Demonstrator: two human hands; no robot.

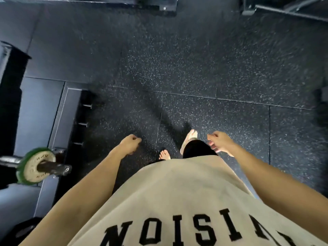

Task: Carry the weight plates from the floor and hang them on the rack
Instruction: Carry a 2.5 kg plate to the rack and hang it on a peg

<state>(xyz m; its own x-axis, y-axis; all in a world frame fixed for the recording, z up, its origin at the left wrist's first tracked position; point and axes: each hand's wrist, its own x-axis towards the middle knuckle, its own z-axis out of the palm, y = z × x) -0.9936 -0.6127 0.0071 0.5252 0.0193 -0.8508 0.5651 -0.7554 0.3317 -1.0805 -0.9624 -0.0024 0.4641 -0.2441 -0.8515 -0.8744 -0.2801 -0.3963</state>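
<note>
I look straight down at a dark speckled rubber floor. My left hand point(130, 143) hangs in front of me with its fingers curled and nothing in it. My right hand point(220, 143) hangs to the right of my legs, fingers loosely bent and apart, holding nothing. A green-rimmed weight plate point(31, 167) sits on the end of a barbell sleeve point(53, 168) at the lower left. A black rack upright with several short pegs point(85, 123) stands left of my left hand. No loose plate shows on the floor ahead.
Black machine frames stand at the top edge point(158, 4) and top right point(284, 6). A dark object point(321, 107) sits at the right edge. Another dark round shape point(23, 229) lies at the bottom left. My feet point(189, 139) are on the floor between my hands.
</note>
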